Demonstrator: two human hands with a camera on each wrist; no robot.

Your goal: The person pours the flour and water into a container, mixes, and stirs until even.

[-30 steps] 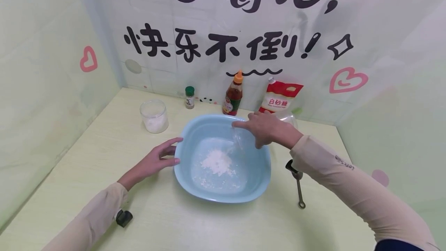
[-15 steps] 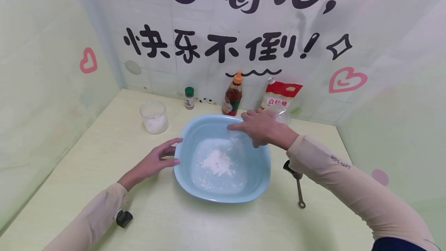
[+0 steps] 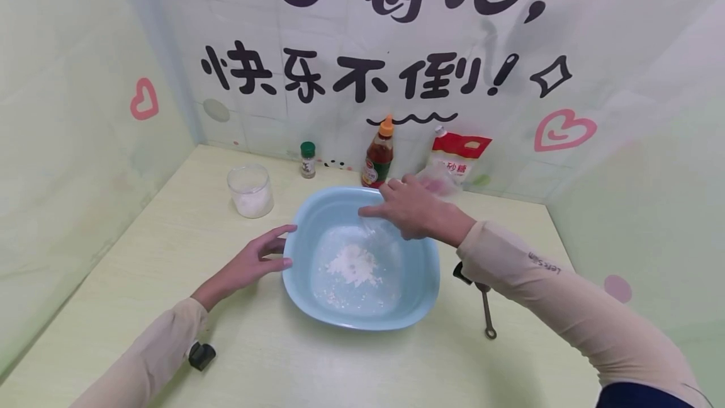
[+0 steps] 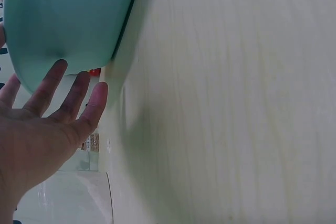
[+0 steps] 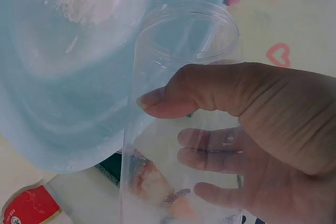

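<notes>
A light blue basin (image 3: 362, 322) rests on the table with a heap of white powder (image 3: 354, 263) on its bottom and loose specks around it. My left hand (image 3: 256, 259) touches the basin's left side, its fingers spread and straight against the outer wall in the left wrist view. Over the basin's far right rim, my right hand (image 3: 416, 211) grips a clear cylindrical jar (image 5: 149, 80), thumb on the near side and fingers behind it. The jar tilts, its open mouth towards the basin. From the head, fingers and glare hide much of it.
Behind the basin stand a green-capped shaker (image 3: 308, 159), an orange-capped sauce bottle (image 3: 378, 156) and a red-and-white sugar bag (image 3: 461, 150). A clear tub (image 3: 250, 197) of white contents sits back left. A dark-handled tool (image 3: 488, 317) lies right of the basin, partly under the right forearm.
My right hand has shifted left over the basin, bringing the tilted jar with it. A small hollow now shows in the powder heap. The left hand and basin stay in place.
</notes>
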